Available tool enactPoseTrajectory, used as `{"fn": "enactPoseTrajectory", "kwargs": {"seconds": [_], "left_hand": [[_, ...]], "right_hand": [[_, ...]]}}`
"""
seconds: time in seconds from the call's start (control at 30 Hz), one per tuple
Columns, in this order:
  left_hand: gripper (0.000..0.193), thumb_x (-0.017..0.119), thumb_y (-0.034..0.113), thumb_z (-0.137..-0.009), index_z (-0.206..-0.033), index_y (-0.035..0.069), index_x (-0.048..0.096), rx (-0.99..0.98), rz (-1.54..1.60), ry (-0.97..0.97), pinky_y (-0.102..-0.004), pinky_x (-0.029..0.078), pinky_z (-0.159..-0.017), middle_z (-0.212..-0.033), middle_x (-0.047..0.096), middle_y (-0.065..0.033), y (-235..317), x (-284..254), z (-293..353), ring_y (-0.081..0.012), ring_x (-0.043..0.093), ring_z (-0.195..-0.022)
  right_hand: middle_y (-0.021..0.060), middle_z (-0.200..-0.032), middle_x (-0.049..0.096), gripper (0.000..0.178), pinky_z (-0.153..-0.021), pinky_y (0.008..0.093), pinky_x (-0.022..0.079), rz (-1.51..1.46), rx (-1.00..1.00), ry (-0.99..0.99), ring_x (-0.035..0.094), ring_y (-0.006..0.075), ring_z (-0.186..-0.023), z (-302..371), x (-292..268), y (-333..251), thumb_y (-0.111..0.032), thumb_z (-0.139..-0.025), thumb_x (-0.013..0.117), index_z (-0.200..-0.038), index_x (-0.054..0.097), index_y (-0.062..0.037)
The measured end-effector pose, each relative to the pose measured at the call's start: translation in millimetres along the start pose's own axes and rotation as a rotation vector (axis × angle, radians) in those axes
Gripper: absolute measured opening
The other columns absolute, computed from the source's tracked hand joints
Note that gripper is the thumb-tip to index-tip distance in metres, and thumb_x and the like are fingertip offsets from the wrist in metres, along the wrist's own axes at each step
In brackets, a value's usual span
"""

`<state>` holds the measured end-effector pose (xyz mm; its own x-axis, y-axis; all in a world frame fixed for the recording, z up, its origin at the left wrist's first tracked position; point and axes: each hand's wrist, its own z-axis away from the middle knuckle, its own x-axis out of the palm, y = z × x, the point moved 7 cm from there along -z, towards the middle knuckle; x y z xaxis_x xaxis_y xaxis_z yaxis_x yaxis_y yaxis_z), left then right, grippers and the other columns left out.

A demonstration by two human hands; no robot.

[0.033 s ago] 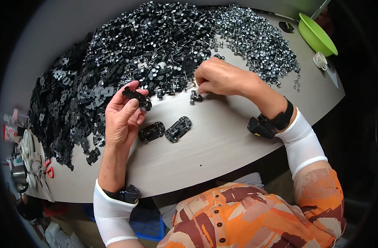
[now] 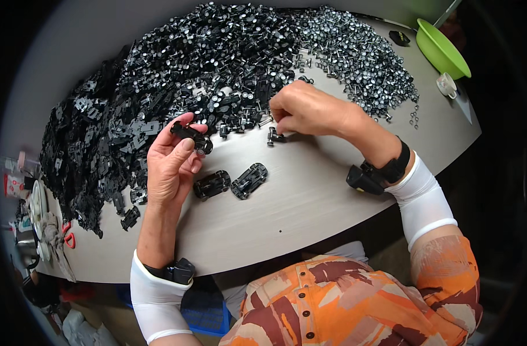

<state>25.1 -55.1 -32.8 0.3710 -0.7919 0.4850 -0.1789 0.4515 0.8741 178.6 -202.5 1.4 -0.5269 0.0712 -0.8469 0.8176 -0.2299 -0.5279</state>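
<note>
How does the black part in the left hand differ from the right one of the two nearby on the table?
The held part sits in the left hand, partly covered; the other part lies uncovered on the table. In view, the held part slants down rightward, the other up rightward. Both are black.

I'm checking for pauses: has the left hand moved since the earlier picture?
No, not visibly in any direction: judged against the green bowl, the left hand is in the same place, holding a black part.
</note>
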Motion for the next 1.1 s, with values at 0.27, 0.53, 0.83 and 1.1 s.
{"fn": "enactPoseTrajectory", "kwargs": {"seconds": [0.27,0.53,0.83,1.1], "left_hand": [[0.050,0.061,-0.006,-0.079,-0.126,0.000,0.047,0.031,-0.027,-0.033,-0.0208,0.050,-0.057,-0.110,0.060,-0.0163,3.2,15.6,2.6,-0.0096,0.057,-0.069],[0.057,0.064,-0.008,-0.077,-0.129,-0.002,0.044,0.190,-0.143,-0.075,-0.0275,0.055,-0.063,-0.106,0.060,-0.0110,4.9,20.5,8.9,-0.0130,0.061,-0.076],[0.052,0.062,-0.008,-0.079,-0.128,-0.004,0.044,0.243,-0.392,-0.089,-0.0269,0.057,-0.068,-0.100,0.062,-0.0106,8.4,24.4,10.8,-0.0141,0.063,-0.080],[0.051,0.060,-0.006,-0.082,-0.130,-0.003,0.043,0.331,-0.480,-0.031,-0.0252,0.055,-0.068,-0.100,0.062,-0.0096,16.4,32.5,18.2,-0.0131,0.063,-0.081]], "right_hand": [[0.0152,-0.073,0.062,0.013,-0.057,0.0343,0.048,0.074,-0.200,0.234,0.063,0.0278,-0.065,10.4,4.0,-22.5,0.000,-0.068,0.071,-0.075,0.060,0.0025],[0.0115,-0.068,0.060,0.006,-0.053,0.0341,0.049,-0.249,-0.462,0.636,0.060,0.0265,-0.061,-1.1,-22.1,-94.4,-0.003,-0.072,0.067,-0.070,0.062,-0.0018],[0.0089,-0.068,0.054,0.009,-0.052,0.0340,0.047,-0.080,-0.515,0.546,0.057,0.0246,-0.060,-11.2,-8.3,-110.0,-0.002,-0.072,0.066,-0.071,0.057,-0.0017],[0.0091,-0.067,0.054,0.011,-0.049,0.0333,0.046,-0.079,-0.523,0.644,0.057,0.0240,-0.058,-9.3,-3.8,-115.7,0.000,-0.071,0.066,-0.070,0.056,-0.0009]]}}
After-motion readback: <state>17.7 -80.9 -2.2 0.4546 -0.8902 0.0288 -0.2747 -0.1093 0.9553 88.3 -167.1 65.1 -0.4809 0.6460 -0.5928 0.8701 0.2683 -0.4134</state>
